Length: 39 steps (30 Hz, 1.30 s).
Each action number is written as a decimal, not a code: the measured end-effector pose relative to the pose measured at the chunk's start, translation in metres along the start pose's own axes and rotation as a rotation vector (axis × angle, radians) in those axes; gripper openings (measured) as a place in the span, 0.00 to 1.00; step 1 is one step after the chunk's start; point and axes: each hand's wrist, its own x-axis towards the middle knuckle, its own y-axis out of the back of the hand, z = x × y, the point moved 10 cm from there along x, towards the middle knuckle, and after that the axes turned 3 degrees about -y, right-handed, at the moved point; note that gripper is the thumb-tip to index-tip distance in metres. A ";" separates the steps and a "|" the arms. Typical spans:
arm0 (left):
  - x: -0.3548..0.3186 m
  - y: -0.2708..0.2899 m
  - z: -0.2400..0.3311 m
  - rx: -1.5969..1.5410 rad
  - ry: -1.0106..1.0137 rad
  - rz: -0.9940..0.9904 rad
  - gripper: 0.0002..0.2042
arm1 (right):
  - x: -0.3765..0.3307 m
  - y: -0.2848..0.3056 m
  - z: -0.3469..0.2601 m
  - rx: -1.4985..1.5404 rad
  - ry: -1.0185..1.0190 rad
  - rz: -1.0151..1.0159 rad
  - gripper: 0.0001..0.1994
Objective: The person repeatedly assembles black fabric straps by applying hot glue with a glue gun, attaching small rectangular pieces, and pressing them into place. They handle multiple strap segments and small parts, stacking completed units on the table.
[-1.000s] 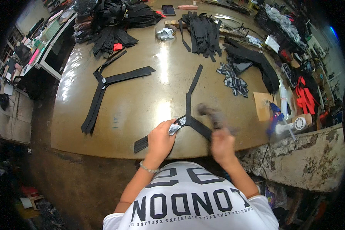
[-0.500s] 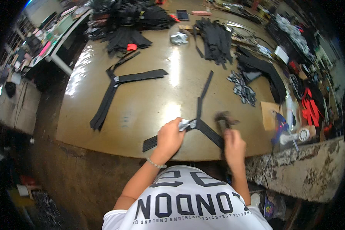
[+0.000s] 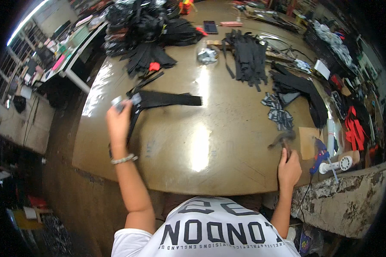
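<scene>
and here we are at the left of the table (image 3: 227,141), where our left hand (image 3: 119,116) has its fingers drawn together around a crumpled pale scrap (image 3: 117,103); blur softens the fingertips, and we cannot tell whether they also touch the black straps (image 3: 169,99) just beside them; those straps lie on the tabletop, branching from a joint with a light patch, one arm pointing right, another running down behind our forearm; we judge them light and pliable, tough rather than fragile, flat enough to slide on that glossy surface; the joint looks the best place for a hold, since a pinch far out on one arm could let the rest swing or fold; the scrap we reckon nearly weightless and soft, fine in a fingertip pinch; over to the right, below the heap of small grey-and-black pieces (image 3: 278,113), our right hand (image 3: 289,168) is closed round the handle of a hammer (image 3: 286,147), its blurred head raised clear of our knuckles, near a tan sheet (image 3: 308,144); we would call it stiff and head-heavy, steadiest gripped low on the handle, where our fingers sit
</scene>
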 end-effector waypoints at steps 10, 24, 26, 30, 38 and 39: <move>-0.013 -0.179 0.077 -0.143 -0.258 -0.267 0.16 | 0.000 0.000 -0.015 -0.012 0.096 0.106 0.16; -0.046 -0.317 0.130 0.360 -0.741 -0.569 0.11 | 0.001 0.006 -0.009 0.047 0.080 0.124 0.16; -0.067 -0.268 0.128 0.338 -0.738 -0.569 0.12 | 0.001 0.016 -0.018 -0.003 0.107 0.161 0.19; -0.130 -0.174 0.168 0.203 -0.886 -0.564 0.13 | -0.013 0.042 -0.083 0.342 0.393 0.136 0.26; -0.180 -0.097 0.182 -0.306 -0.506 -0.692 0.18 | -0.069 0.066 -0.211 1.091 0.948 -0.701 0.13; -0.181 -0.096 0.172 -0.382 -0.365 -0.705 0.19 | -0.069 0.074 -0.207 1.162 0.931 -0.757 0.11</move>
